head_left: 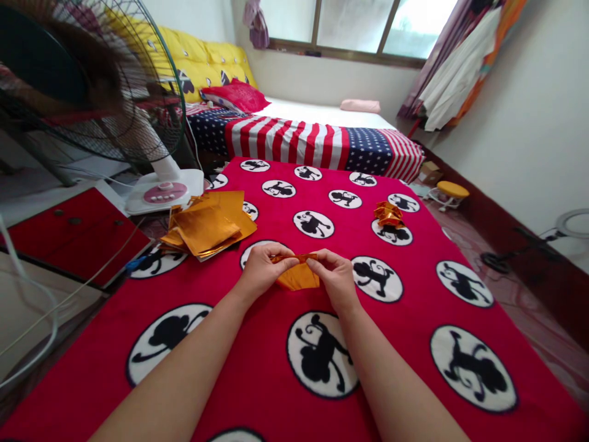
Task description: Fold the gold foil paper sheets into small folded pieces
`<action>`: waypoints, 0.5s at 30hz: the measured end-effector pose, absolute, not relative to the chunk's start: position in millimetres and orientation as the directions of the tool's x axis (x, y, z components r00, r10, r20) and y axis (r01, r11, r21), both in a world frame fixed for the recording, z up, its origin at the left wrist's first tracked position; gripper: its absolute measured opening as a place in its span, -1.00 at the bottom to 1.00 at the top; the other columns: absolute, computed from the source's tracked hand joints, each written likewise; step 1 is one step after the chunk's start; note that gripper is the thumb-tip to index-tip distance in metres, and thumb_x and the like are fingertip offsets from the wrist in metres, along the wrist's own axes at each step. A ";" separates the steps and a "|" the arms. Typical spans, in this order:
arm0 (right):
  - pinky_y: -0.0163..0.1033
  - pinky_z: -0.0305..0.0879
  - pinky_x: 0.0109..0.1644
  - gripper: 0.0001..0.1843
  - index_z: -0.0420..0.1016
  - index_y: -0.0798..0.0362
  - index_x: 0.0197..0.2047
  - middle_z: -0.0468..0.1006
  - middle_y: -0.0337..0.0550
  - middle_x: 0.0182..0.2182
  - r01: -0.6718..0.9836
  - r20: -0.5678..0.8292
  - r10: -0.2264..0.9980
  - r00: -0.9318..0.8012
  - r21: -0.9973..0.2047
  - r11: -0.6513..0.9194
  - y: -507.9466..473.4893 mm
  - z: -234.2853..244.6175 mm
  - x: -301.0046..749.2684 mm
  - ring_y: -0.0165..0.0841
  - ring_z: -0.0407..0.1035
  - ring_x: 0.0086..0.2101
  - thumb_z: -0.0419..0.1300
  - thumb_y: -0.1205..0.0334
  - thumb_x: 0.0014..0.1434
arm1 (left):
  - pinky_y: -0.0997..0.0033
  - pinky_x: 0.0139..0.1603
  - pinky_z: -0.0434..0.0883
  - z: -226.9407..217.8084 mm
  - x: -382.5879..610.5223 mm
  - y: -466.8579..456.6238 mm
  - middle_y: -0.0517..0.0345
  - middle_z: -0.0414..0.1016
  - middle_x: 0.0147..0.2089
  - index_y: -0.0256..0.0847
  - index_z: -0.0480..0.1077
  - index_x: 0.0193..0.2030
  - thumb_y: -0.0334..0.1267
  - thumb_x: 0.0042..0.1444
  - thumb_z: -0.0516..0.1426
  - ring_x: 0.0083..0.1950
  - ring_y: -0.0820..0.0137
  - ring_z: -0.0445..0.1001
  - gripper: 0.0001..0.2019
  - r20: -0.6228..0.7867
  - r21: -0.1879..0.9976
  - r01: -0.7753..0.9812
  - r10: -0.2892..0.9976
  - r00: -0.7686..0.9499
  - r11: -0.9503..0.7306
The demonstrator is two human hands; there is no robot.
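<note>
Between my two hands is a sheet of shiny gold foil paper [300, 277], its far edge folded over. My left hand [267, 268] pinches the left end of that fold between thumb and fingers. At the right end, my right hand [335, 274] grips the same fold, thumb toward me. The lower part of the sheet hangs or lies just above the red cloth; I cannot tell which. A loose stack of gold foil paper sheets [209, 227] lies to the left beyond my left hand. Farther right sit some folded gold foil pieces [388, 214].
A red cloth with monkey prints [317, 294] covers the table. A fan [159, 190] with blurred blades stands at the left beside a red-topped cabinet [73, 230]. Behind is a bed with a stars-and-stripes cover [294, 140]. A yellow stool [453, 189] stands at right.
</note>
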State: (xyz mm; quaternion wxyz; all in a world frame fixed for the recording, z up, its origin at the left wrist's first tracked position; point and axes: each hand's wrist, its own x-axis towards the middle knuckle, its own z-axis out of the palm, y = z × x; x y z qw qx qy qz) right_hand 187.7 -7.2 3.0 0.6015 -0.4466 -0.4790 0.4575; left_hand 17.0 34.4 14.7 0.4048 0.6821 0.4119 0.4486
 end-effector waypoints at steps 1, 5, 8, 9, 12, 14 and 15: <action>-0.26 0.35 -0.21 -0.85 0.61 0.03 -0.36 0.58 -0.22 -0.41 -0.131 0.148 0.982 0.117 -0.978 0.163 -7.8 3.7 187.5 -0.36 0.43 -0.37 0.38 0.14 0.01 | 0.45 -0.33 0.38 14.8 16.7 34.4 0.06 0.58 -0.40 -0.29 0.55 -0.42 -0.20 -0.03 0.31 -0.36 0.37 0.49 -0.83 0.277 0.924 0.194 0.925 0.260 -0.331; -0.24 0.39 -0.24 -0.77 0.61 0.04 -0.35 0.61 -0.20 -0.41 -0.152 0.095 0.989 0.117 -0.982 0.113 -9.6 5.4 187.0 -0.32 0.45 -0.39 0.39 0.07 -0.01 | 0.44 -0.33 0.39 13.7 16.2 34.7 0.04 0.58 -0.39 -0.30 0.55 -0.41 -0.20 -0.01 0.30 -0.36 0.36 0.50 -0.83 0.270 0.931 0.171 0.924 0.272 -0.322; -0.26 0.39 -0.26 -0.77 0.61 0.05 -0.37 0.60 -0.21 -0.43 -0.139 0.105 0.985 0.135 -0.983 0.124 -9.6 5.1 187.0 -0.34 0.45 -0.40 0.39 0.06 0.00 | 0.43 -0.32 0.39 12.8 16.2 34.8 0.04 0.58 -0.39 -0.29 0.55 -0.41 -0.20 -0.01 0.30 -0.35 0.35 0.50 -0.83 0.277 0.927 0.177 0.920 0.276 -0.332; -0.27 0.38 -0.26 -0.78 0.60 0.04 -0.38 0.60 -0.22 -0.44 -0.135 0.110 0.983 0.144 -0.982 0.130 -9.5 4.9 186.9 -0.35 0.44 -0.40 0.39 0.07 0.00 | 0.43 -0.31 0.39 12.9 16.2 34.8 0.04 0.58 -0.39 -0.29 0.56 -0.41 -0.20 -0.01 0.30 -0.35 0.35 0.50 -0.84 0.280 0.925 0.180 0.919 0.277 -0.336; -0.29 0.36 -0.28 -0.80 0.58 0.04 -0.41 0.58 -0.24 -0.46 -0.126 0.122 0.977 0.175 -0.981 0.146 -9.2 4.4 186.6 -0.37 0.43 -0.42 0.39 0.09 0.00 | 0.42 -0.31 0.39 13.9 16.4 34.6 0.04 0.58 -0.38 -0.28 0.56 -0.41 -0.20 0.01 0.29 -0.34 0.34 0.51 -0.84 0.282 0.922 0.186 0.917 0.284 -0.341; -0.28 0.35 -0.29 -0.80 0.57 0.04 -0.43 0.57 -0.25 -0.47 -0.113 0.127 0.974 0.186 -0.982 0.149 -9.2 4.4 186.5 -0.37 0.42 -0.43 0.38 0.08 0.00 | 0.42 -0.33 0.39 15.2 16.7 34.1 0.05 0.58 -0.39 -0.28 0.56 -0.42 -0.20 0.01 0.29 -0.35 0.35 0.50 -0.84 0.281 0.922 0.187 0.917 0.284 -0.340; -0.28 0.35 -0.29 -0.79 0.56 0.04 -0.44 0.56 -0.25 -0.48 -0.104 0.130 0.973 0.190 -0.983 0.151 -9.2 4.4 186.5 -0.37 0.42 -0.43 0.38 0.08 0.00 | 0.42 -0.33 0.39 15.9 17.0 33.7 0.05 0.58 -0.40 -0.28 0.56 -0.43 -0.20 0.00 0.29 -0.35 0.35 0.50 -0.84 0.280 0.922 0.187 0.917 0.283 -0.339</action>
